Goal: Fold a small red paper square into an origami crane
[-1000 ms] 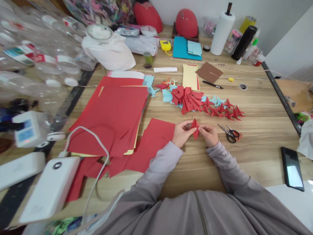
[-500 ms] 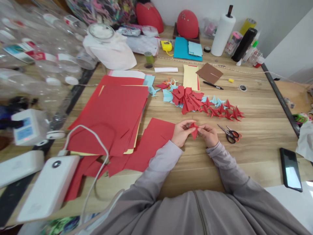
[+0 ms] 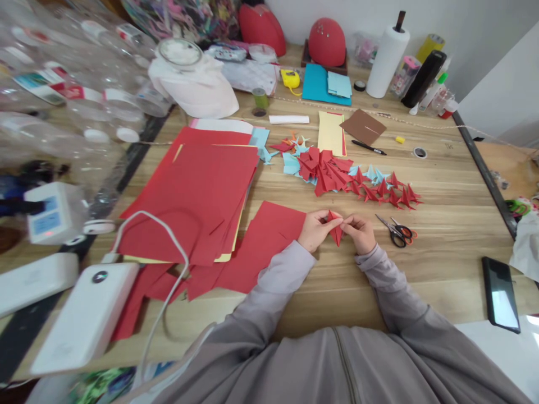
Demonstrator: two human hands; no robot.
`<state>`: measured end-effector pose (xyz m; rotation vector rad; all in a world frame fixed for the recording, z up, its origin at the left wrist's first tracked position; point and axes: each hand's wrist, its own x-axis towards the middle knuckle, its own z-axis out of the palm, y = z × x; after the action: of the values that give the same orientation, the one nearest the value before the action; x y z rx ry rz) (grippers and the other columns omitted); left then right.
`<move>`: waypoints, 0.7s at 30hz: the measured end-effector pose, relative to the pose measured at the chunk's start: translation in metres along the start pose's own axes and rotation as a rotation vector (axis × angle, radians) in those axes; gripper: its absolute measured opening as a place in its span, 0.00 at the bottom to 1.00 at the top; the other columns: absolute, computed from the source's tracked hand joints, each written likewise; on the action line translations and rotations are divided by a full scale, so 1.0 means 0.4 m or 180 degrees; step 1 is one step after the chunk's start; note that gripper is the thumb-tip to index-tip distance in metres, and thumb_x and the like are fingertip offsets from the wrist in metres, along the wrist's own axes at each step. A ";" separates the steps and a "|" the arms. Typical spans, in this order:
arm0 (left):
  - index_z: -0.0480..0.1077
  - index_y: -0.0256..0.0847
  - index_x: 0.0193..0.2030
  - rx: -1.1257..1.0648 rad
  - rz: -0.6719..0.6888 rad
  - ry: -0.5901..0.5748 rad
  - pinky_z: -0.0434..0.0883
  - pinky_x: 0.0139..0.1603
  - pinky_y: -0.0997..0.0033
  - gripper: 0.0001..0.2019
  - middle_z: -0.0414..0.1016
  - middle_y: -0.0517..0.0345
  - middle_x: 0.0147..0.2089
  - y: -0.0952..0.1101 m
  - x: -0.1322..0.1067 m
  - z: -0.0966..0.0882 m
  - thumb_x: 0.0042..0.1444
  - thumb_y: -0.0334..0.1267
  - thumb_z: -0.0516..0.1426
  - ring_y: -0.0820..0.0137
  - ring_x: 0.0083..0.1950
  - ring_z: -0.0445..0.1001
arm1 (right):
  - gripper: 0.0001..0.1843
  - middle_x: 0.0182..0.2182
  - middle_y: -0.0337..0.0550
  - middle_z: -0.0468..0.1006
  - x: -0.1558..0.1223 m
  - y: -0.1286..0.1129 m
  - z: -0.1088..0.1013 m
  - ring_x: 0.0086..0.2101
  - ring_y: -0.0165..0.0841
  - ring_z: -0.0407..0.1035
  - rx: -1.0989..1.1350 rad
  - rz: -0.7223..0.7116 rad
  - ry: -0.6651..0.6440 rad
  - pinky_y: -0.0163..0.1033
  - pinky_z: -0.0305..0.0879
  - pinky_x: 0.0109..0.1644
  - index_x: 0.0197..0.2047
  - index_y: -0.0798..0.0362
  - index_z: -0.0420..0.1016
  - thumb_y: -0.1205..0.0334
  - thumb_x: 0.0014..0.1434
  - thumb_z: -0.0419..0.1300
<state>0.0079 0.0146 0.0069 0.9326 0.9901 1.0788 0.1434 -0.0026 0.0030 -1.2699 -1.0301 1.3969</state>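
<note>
Between my hands is a small piece of folded red paper (image 3: 336, 229), pointed at its top and bottom. My left hand (image 3: 315, 229) pinches its left side between thumb and fingers. The fingertips of my right hand (image 3: 360, 232) are closed on its right edge. Beyond them lies a heap of folded red paper pieces (image 3: 326, 171), with a row of red paper cranes (image 3: 381, 191) and some light blue ones reaching right. Scissors (image 3: 398, 231) with black handles rest to the right of my right hand. Red paper sheets (image 3: 269, 241) lie beside my left wrist.
A stack of large red sheets (image 3: 197, 196) covers the left of the table. A white power bank (image 3: 86, 320) with a looping cable (image 3: 181, 247) sits at front left. A phone (image 3: 501, 294) lies at the right edge. Plastic bottles (image 3: 84, 106) crowd the far left.
The folded red paper has turned slightly in my fingers and shows a longer, narrower diamond shape. Both hands stay almost in place, and the view has shifted a little.
</note>
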 end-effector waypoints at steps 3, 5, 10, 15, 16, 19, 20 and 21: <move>0.76 0.36 0.26 -0.0130 -0.0061 0.0029 0.68 0.35 0.72 0.12 0.76 0.58 0.26 -0.001 0.000 0.003 0.38 0.42 0.68 0.73 0.29 0.70 | 0.12 0.14 0.35 0.72 0.001 0.000 -0.001 0.17 0.26 0.64 0.0071 0.0009 0.0017 0.34 0.63 0.23 0.20 0.53 0.72 0.56 0.40 0.69; 0.76 0.36 0.27 -0.0255 -0.0085 0.0100 0.68 0.35 0.73 0.12 0.76 0.59 0.26 -0.004 0.000 0.004 0.38 0.42 0.68 0.74 0.29 0.70 | 0.12 0.14 0.35 0.72 0.001 0.000 -0.001 0.17 0.26 0.64 0.0118 0.0029 0.0028 0.34 0.61 0.23 0.20 0.53 0.72 0.57 0.40 0.69; 0.77 0.37 0.27 -0.0569 -0.0149 0.0128 0.67 0.35 0.74 0.11 0.76 0.60 0.27 -0.017 0.003 0.005 0.39 0.41 0.68 0.76 0.29 0.70 | 0.15 0.16 0.35 0.72 -0.002 0.001 0.001 0.19 0.26 0.63 0.0105 -0.0026 -0.0007 0.34 0.61 0.25 0.22 0.53 0.71 0.52 0.41 0.69; 0.78 0.37 0.28 -0.0537 -0.0093 0.0134 0.68 0.37 0.72 0.11 0.77 0.57 0.28 -0.017 0.003 0.001 0.40 0.42 0.67 0.73 0.31 0.72 | 0.21 0.17 0.34 0.70 0.000 0.003 0.007 0.20 0.24 0.59 -0.0116 -0.0184 0.0026 0.34 0.57 0.25 0.23 0.53 0.70 0.44 0.42 0.68; 0.78 0.37 0.28 -0.0540 -0.0086 0.0148 0.68 0.37 0.73 0.11 0.77 0.58 0.28 -0.017 0.003 0.001 0.41 0.42 0.67 0.74 0.31 0.72 | 0.21 0.17 0.34 0.69 0.000 0.004 0.008 0.20 0.24 0.59 -0.0121 -0.0171 0.0020 0.33 0.57 0.25 0.22 0.54 0.70 0.44 0.41 0.68; 0.78 0.37 0.28 -0.0607 -0.0100 0.0203 0.67 0.34 0.74 0.12 0.76 0.59 0.27 -0.018 0.004 -0.001 0.41 0.44 0.67 0.75 0.29 0.70 | 0.23 0.16 0.34 0.69 0.002 0.003 0.008 0.20 0.24 0.58 -0.0090 -0.0119 0.0013 0.33 0.57 0.25 0.20 0.53 0.69 0.43 0.39 0.69; 0.78 0.37 0.28 -0.0613 -0.0104 0.0220 0.67 0.33 0.74 0.13 0.75 0.59 0.26 -0.018 0.005 -0.001 0.41 0.45 0.67 0.75 0.29 0.70 | 0.23 0.16 0.34 0.69 0.002 0.003 0.007 0.20 0.24 0.59 -0.0081 -0.0109 0.0008 0.33 0.58 0.25 0.20 0.53 0.69 0.42 0.38 0.69; 0.78 0.37 0.28 -0.0608 -0.0102 0.0240 0.67 0.32 0.75 0.13 0.75 0.59 0.26 -0.018 0.005 0.000 0.40 0.45 0.67 0.75 0.28 0.69 | 0.23 0.16 0.34 0.69 0.002 0.003 0.007 0.20 0.25 0.59 -0.0075 -0.0102 0.0002 0.33 0.58 0.25 0.20 0.53 0.68 0.42 0.38 0.70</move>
<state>0.0100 0.0150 -0.0002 0.7232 0.9420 1.1666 0.1403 -0.0022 0.0022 -1.2656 -1.0650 1.3634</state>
